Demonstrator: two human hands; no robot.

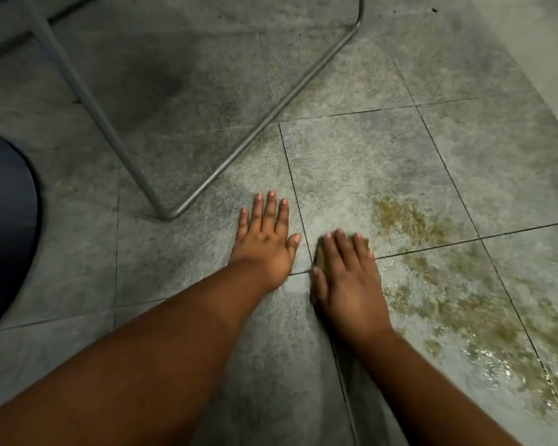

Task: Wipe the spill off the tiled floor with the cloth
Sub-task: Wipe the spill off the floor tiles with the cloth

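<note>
Floor [351, 162] is showing grey speckled tiles with thin dark grout lines crossing in a grid, darker grey smudging at upper left. Spill [458, 304] is showing yellowish-brown, blotchy, with white glints where wet. Chair frame [116, 133] is showing plain silver-grey metal; fabric [4, 220] at left edge is looking dark navy.

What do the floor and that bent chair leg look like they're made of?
Floor: likely ceramic or stone-look tile, matte and speckled grey, with dark grout lines between square slabs. Chair leg: apparently metal tubing, smooth grey with a faint sheen, bent in a rounded corner where it meets the floor.
</note>
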